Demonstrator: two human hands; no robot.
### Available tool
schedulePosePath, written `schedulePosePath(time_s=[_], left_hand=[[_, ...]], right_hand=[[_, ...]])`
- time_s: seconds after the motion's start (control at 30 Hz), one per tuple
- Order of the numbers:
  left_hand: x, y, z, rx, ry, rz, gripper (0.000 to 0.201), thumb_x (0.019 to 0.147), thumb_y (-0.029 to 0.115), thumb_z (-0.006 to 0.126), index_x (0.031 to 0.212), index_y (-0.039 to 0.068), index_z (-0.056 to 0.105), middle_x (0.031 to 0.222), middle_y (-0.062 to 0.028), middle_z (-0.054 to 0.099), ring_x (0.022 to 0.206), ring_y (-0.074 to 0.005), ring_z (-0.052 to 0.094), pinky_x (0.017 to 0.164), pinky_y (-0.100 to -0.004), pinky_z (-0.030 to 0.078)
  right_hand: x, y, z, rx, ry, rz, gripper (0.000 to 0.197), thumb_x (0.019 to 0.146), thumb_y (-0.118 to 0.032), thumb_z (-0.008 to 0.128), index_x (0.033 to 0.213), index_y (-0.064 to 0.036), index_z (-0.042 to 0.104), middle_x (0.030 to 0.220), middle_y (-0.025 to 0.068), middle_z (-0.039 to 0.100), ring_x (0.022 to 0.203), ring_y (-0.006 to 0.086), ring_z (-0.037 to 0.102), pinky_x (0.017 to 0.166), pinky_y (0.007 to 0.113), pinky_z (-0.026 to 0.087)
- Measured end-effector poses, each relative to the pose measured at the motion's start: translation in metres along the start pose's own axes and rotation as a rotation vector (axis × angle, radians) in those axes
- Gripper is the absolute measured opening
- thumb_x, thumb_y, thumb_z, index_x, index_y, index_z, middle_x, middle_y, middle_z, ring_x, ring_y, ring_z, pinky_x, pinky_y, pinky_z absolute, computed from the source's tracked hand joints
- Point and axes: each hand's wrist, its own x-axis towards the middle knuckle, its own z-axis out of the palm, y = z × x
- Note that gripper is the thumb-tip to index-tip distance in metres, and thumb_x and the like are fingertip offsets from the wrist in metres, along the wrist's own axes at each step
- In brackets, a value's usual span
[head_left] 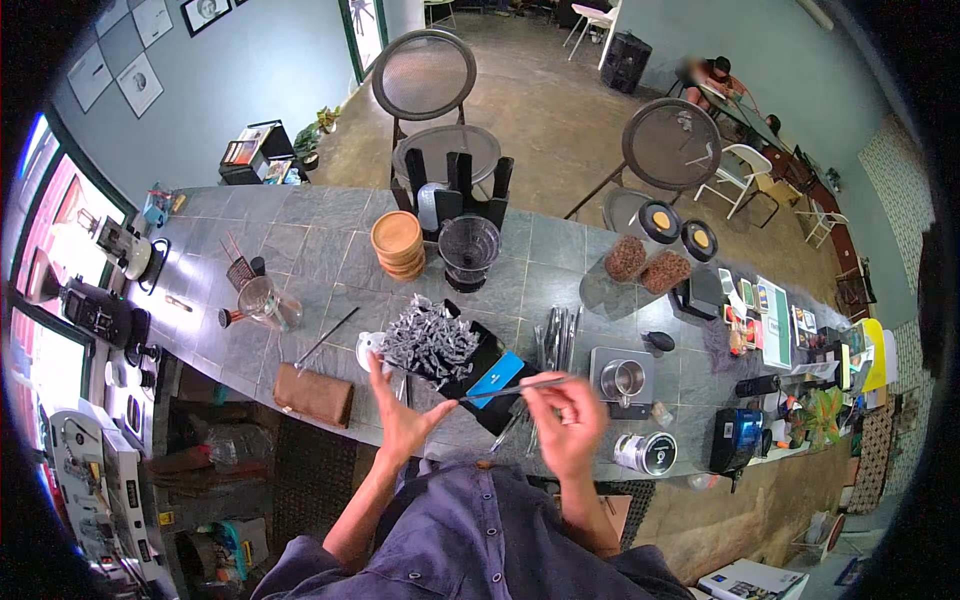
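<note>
My right hand (pixel 568 420) pinches one end of a thin dark strip (pixel 508 390) over the counter's front edge. The strip's other end reaches the thumb tip of my left hand (pixel 402 418); whether they touch I cannot tell. My left hand has its thumb and fingers spread apart. Just beyond both hands, a heap of small, crumpled silver-grey pieces (pixel 432 340) lies on a black tray (pixel 488 350). A blue card or packet (pixel 497 378) rests at the tray's right side. Long, thin silvery sticks (pixel 557 338) lie right of the tray.
Left on the tiled counter (pixel 330 215) are a brown cloth (pixel 313 394), a dark rod (pixel 328 335) and a glass carafe (pixel 268 302). Behind the heap stand wooden coasters (pixel 398 240) and a dark dripper (pixel 469 248). A metal cup (pixel 622 378) and tin (pixel 645 454) are right.
</note>
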Motion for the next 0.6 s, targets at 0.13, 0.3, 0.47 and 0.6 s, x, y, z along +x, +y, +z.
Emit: schedulePosePath(time_s=[0.13,0.3,0.47,0.6], left_hand=[[-0.002,-0.053,0.023,-0.284,-0.151,-0.23,0.109,0.068,0.019,0.102,0.154,-0.003,0.037,0.134,-0.0194,0.068,0.126,-0.0297,0.065,0.108,-0.0442,0.052],[0.032,-0.055,0.017,-0.176,-0.301,-0.244,0.061,0.073,0.019,0.097,0.122,-0.003,0.068,0.113,-0.0132,0.077,0.106,-0.0238,0.072,0.099,-0.0406,0.055],[0.029,-0.061,0.018,-0.135,-0.327,-0.181,0.063,0.072,0.018,0.098,0.121,-0.005,0.067,0.108,-0.0119,0.077,0.101,-0.0243,0.073,0.096,-0.0412,0.056],[0.014,-0.067,0.015,-0.229,-0.352,-0.241,0.092,0.072,0.021,0.098,0.142,-0.008,0.045,0.131,-0.019,0.067,0.119,-0.0277,0.066,0.107,-0.0417,0.05]], right_hand=[[-0.005,0.019,0.037,-0.251,-0.116,-0.097,0.019,0.091,-0.001,0.083,0.108,-0.0006,0.076,0.102,0.0122,0.08,0.088,0.0205,0.08,0.077,0.03,0.062],[-0.005,0.053,0.052,-0.349,-0.158,-0.161,0.02,0.09,-0.004,0.083,0.108,-0.0022,0.076,0.102,0.0139,0.08,0.087,0.028,0.079,0.075,0.034,0.061],[-0.01,0.09,0.071,-0.427,-0.273,-0.198,0.015,0.091,-0.008,0.082,0.104,-0.0029,0.075,0.097,0.0143,0.079,0.083,0.0312,0.078,0.071,0.04,0.061],[-0.02,0.113,0.074,-0.454,-0.295,-0.15,0.016,0.091,-0.01,0.082,0.103,-0.0026,0.075,0.094,0.0157,0.078,0.079,0.0319,0.077,0.067,0.04,0.06]])
